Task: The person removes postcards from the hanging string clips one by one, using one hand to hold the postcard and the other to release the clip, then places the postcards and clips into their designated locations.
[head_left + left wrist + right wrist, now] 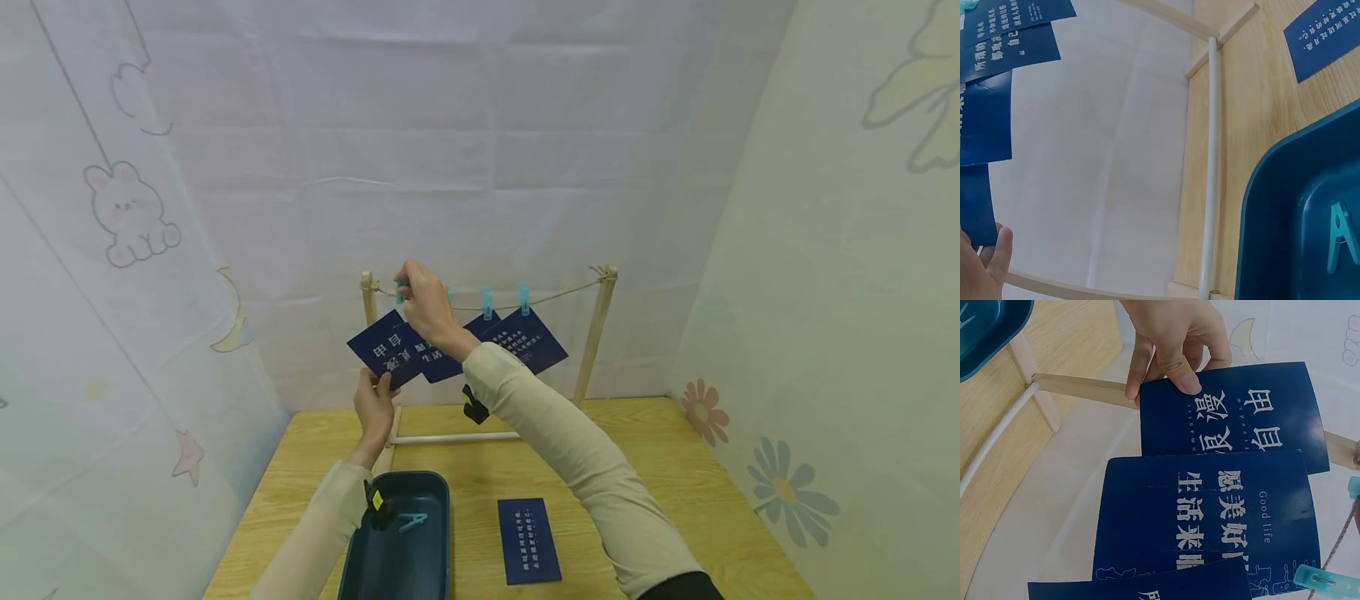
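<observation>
My left hand (pixel 374 410) pinches the lower corner of a dark blue card (pixel 378 343) with white lettering, thumb on its front. The card is tilted at the left end of a string (pixel 559 295). Up at the string, my right hand (pixel 427 307) grips a teal clothespin (pixel 401 292). In the right wrist view, the held card (pixel 1291 419) is partly overlapped by a second blue card (pixel 1141 512), whose corner is at another teal clothespin (pixel 1325 582). Further right hangs a card (pixel 534 343) under a clothespin (pixel 524 298); my right hand and forearm hide parts of the row.
Wooden posts (pixel 596 337) hold the string, with a white crossbar (pixel 450 437) low between them. A dark teal tray (pixel 445 533) with one clothespin (pixel 412 522) stands front left on the wooden table (pixel 645 475). Right of it lies another blue card (pixel 529 542).
</observation>
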Action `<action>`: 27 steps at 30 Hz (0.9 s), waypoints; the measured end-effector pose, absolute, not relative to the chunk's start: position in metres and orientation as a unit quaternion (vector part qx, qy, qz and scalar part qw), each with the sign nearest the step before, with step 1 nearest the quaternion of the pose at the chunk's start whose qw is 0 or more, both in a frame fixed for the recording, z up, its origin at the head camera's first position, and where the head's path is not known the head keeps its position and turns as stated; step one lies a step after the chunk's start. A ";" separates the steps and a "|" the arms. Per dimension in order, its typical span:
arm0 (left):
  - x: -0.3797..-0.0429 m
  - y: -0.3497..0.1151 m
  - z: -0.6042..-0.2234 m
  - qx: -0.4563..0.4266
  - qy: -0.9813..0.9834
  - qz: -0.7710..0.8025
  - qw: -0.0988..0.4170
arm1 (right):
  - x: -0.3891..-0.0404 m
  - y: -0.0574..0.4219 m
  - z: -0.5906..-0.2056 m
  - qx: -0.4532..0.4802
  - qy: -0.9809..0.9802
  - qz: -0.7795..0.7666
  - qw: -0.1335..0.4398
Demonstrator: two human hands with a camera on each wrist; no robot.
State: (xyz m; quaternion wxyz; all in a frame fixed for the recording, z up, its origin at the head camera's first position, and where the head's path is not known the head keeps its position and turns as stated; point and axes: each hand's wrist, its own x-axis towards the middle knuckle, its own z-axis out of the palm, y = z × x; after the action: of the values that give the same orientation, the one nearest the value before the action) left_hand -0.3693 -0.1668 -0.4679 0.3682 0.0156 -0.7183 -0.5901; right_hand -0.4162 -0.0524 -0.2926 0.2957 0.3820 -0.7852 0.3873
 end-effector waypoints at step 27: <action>-0.350 -0.172 -0.510 0.043 -0.734 -0.571 0.365 | -0.409 -0.053 -0.297 0.421 -0.730 0.381 0.380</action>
State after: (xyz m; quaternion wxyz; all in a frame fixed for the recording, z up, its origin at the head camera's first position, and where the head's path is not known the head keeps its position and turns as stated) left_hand -0.3496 -0.1721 -0.5097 0.3648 0.0432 -0.7343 -0.5708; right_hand -0.4094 -0.0534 -0.2975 0.3802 0.4213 -0.7299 0.3810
